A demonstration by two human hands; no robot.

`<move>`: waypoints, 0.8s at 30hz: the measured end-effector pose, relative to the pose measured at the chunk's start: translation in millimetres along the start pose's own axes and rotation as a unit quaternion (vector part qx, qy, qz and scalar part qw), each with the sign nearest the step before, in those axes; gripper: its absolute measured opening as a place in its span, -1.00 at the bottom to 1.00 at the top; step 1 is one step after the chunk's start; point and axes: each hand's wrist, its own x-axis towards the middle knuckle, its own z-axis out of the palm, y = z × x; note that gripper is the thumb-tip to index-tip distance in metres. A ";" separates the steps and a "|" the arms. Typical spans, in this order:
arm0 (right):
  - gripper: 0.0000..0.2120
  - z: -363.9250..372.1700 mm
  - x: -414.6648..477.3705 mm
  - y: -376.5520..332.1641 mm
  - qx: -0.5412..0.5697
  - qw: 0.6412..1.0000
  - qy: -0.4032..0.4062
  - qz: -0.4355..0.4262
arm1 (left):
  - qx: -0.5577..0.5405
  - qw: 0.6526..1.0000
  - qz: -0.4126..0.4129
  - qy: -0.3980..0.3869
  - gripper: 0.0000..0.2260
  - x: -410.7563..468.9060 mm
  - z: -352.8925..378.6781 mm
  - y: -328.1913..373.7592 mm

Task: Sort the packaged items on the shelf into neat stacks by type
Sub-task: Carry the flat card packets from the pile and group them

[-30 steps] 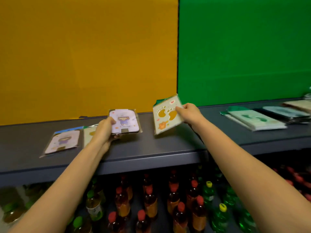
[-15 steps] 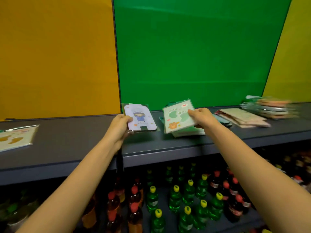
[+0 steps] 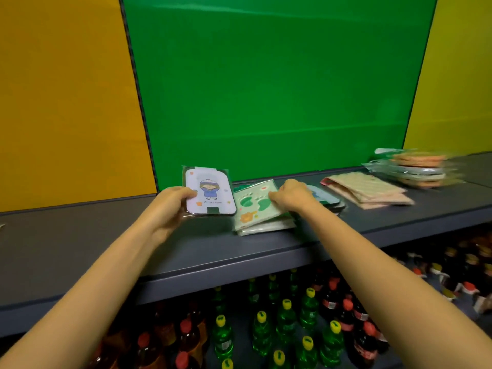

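Note:
My left hand (image 3: 170, 203) grips a white package with a cartoon figure in blue (image 3: 210, 193), held tilted up above the grey shelf (image 3: 80, 243). My right hand (image 3: 291, 195) presses a pale package with green paw prints (image 3: 253, 206) onto a low stack of like packages (image 3: 266, 226) at the shelf's middle. A dark-edged package with a blue picture (image 3: 323, 195) lies just behind my right wrist, partly hidden.
Pale striped packages (image 3: 367, 190) lie to the right, and a blurred taller pile (image 3: 415, 169) stands at the far right. Below the shelf stand many bottles (image 3: 287, 323) with yellow and red caps. Orange, green and yellow panels back the shelf.
My view has shifted right along the shelf. My right hand has lowered the paw-print package onto the stack. My left hand still carries the cartoon package, raised beside it.

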 end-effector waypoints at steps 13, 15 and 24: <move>-0.82 -95.9 18.1 86.6 -0.071 0.992 0.065 -0.086 | -0.005 0.993 -0.037 -0.113 -0.89 57.9 145.4 -17.4; -0.85 -105.8 25.8 100.2 -0.066 0.993 0.046 -0.091 | -0.005 0.994 -0.031 -0.102 -0.89 62.8 165.7 -19.3; -0.91 -120.6 46.7 126.5 -0.042 0.987 -0.003 -0.153 | -0.004 0.994 -0.083 -0.077 -0.90 61.5 202.4 -21.8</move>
